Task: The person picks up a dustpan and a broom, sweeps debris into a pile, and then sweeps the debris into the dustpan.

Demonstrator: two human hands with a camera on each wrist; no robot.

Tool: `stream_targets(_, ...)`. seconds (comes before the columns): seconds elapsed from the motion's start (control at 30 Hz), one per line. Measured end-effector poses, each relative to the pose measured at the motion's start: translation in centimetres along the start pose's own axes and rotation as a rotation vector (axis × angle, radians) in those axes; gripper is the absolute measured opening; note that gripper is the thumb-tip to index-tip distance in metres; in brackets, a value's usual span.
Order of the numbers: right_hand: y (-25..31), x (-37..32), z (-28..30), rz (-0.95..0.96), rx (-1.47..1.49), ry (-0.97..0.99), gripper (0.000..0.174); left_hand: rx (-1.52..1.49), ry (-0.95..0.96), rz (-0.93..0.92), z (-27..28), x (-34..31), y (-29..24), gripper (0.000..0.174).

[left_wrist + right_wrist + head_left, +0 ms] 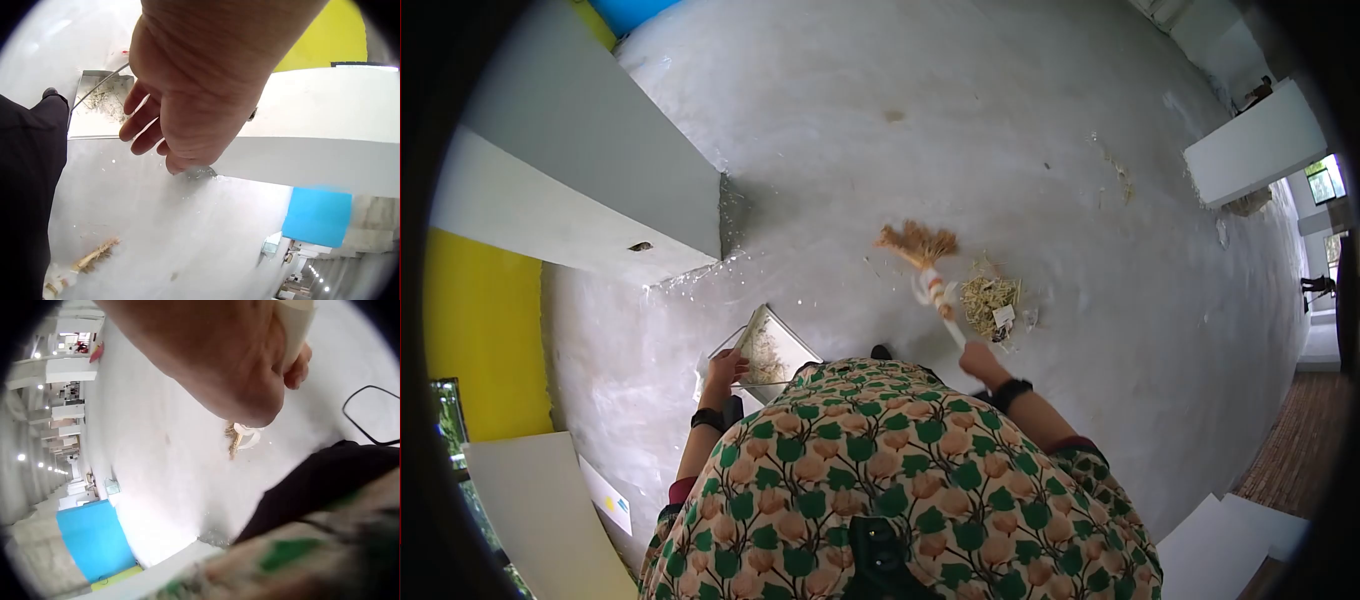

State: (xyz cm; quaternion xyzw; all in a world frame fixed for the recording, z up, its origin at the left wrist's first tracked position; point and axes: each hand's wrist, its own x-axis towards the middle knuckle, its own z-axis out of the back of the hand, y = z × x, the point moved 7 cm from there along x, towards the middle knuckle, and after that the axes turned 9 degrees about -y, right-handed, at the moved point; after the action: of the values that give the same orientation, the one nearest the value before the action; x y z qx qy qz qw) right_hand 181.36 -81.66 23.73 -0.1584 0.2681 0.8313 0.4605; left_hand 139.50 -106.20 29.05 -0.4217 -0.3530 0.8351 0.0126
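My left hand [725, 369] holds the thin wire handle [100, 86] of a white dustpan [797, 349] low at my left side. Bits of straw and dust lie inside the pan, seen also in the left wrist view. My right hand [983, 366] grips the pale stick of a broom [952, 328], fingers wrapped round it in the right wrist view. The broom's tan bristle head [918, 243] points forward, with white and orange binding below it. Just right of the broom, a heap of straw [985, 295] with a white scrap [1003, 316] lies on the floor.
A white pillar [630, 190] stands at the left, with white crumbs strewn round its base. Behind it is a yellow wall panel [485, 330]. More straw bits [1122, 178] lie ahead to the right on the grey floor, near another white block [1255, 145].
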Motion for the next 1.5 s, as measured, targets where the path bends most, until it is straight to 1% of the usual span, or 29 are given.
stream_targets(0.03,-0.4,-1.9,-1.0,-0.088,0.192,-0.051,0.014,-0.024,-0.025,-0.014,0.3,0.0,0.0,0.026)
stream_targets(0.07,-0.3,-3.6,-1.1,0.086,0.123,-0.180,0.015,-0.054,-0.054,-0.023,0.5,0.0,0.4,0.025)
stream_targets(0.1,-0.9,-5.1,-1.4,-0.025,0.272,-0.017,0.016,-0.075,-0.062,-0.013,0.6,0.1,1.5,0.025)
stream_targets(0.13,-0.5,-7.5,0.9,-0.206,0.525,0.075,0.022,-0.068,-0.055,0.052,0.8,0.1,3.7,0.026)
stream_targets(0.17,-1.9,-8.6,0.9,-0.324,0.739,0.091,0.031,-0.057,-0.047,0.114,1.1,0.4,5.8,0.026)
stream_targets(0.23,-2.4,-9.9,3.1,-0.374,0.883,0.103,0.035,-0.033,0.011,0.207,0.9,0.9,10.0,0.029)
stream_targets(0.33,-1.0,-8.1,5.6,-0.317,0.783,0.050,0.035,0.000,0.020,0.230,1.0,0.9,12.2,0.029)
stream_targets(0.4,0.1,-4.9,6.1,-0.240,0.593,-0.045,0.028,0.036,0.031,0.240,0.6,0.8,12.7,0.029)
stream_targets(0.47,-0.2,0.5,3.0,0.146,0.234,-0.392,0.020,0.066,0.038,0.249,0.4,0.8,13.4,0.029)
stream_targets(0.5,1.0,1.3,3.0,0.152,0.228,-0.387,0.020,-0.002,0.034,0.267,0.3,1.2,13.2,0.028)
stream_targets(0.57,2.8,2.8,2.4,-0.021,0.105,-0.265,0.016,0.027,0.039,0.208,-0.1,-0.8,8.9,0.028)
stream_targets(0.6,3.4,2.6,2.6,-0.005,0.100,-0.266,0.016,0.005,0.006,0.148,0.0,-0.9,7.3,0.028)
stream_targets(0.67,4.8,0.6,0.0,0.187,-0.029,0.017,0.015,-0.035,-0.034,0.093,0.6,-1.1,6.0,0.028)
stream_targets(0.7,3.9,-0.7,-0.4,0.122,0.057,-0.041,0.014,-0.072,-0.063,0.050,0.9,-1.2,5.6,0.028)
stream_targets(0.77,2.5,-2.8,-0.8,0.224,0.095,-0.008,0.016,-0.148,-0.111,0.020,1.0,-1.3,6.7,0.028)
stream_targets(0.83,2.2,-3.6,1.1,0.265,0.180,0.065,0.020,-0.133,-0.050,0.147,1.1,-1.0,10.7,0.027)
stream_targets(0.9,2.1,-4.8,3.9,-0.098,0.613,0.217,0.025,-0.024,-0.036,0.255,1.1,-1.0,14.3,0.029)
stream_targets(0.93,3.6,-5.1,5.6,-0.092,0.606,0.222,0.025,-0.023,-0.035,0.274,1.1,-1.7,14.9,0.029)
stream_targets(1.0,5.9,-4.4,7.7,-0.293,0.645,0.260,0.034,-0.027,-0.032,0.297,1.0,-2.1,15.7,0.030)
stream_targets(1.07,7.0,-0.3,6.7,-0.140,0.479,0.136,0.024,-0.019,-0.005,0.282,1.0,-1.4,16.8,0.029)
stream_targets(1.13,8.6,4.2,5.5,0.313,0.078,-0.303,0.024,0.002,-0.007,0.252,1.1,-1.0,15.6,0.028)
stream_targets(1.17,10.2,4.7,5.4,0.325,0.075,-0.303,0.024,0.032,-0.005,0.215,1.0,-0.7,14.2,0.027)
stream_targets(1.23,11.9,5.6,5.1,0.057,0.174,-0.221,0.023,0.017,-0.040,0.224,1.3,-1.3,11.1,0.026)
stream_targets(1.27,12.4,5.7,5.1,0.070,0.169,-0.222,0.023,-0.025,-0.062,0.164,1.5,-1.1,9.4,0.026)
stream_targets(1.33,12.2,5.2,3.0,0.095,-0.068,0.012,0.021,-0.090,-0.090,0.111,2.4,-0.3,8.5,0.026)
stream_targets(1.4,10.5,3.1,0.4,0.185,-0.183,0.185,0.020,-0.213,-0.127,0.070,3.3,0.5,9.3,0.027)
stream_targets(1.43,9.8,1.9,-0.4,0.321,-0.217,0.140,0.022,-0.236,-0.137,0.084,3.8,0.4,10.4,0.027)
stream_targets(1.47,8.9,0.8,-0.7,0.368,-0.136,0.167,0.024,-0.235,-0.144,0.132,4.2,0.3,11.9,0.028)
stream_targets(1.5,7.8,0.1,-0.1,0.304,-0.004,0.186,0.024,-0.233,-0.150,0.180,4.7,0.0,13.3,0.028)
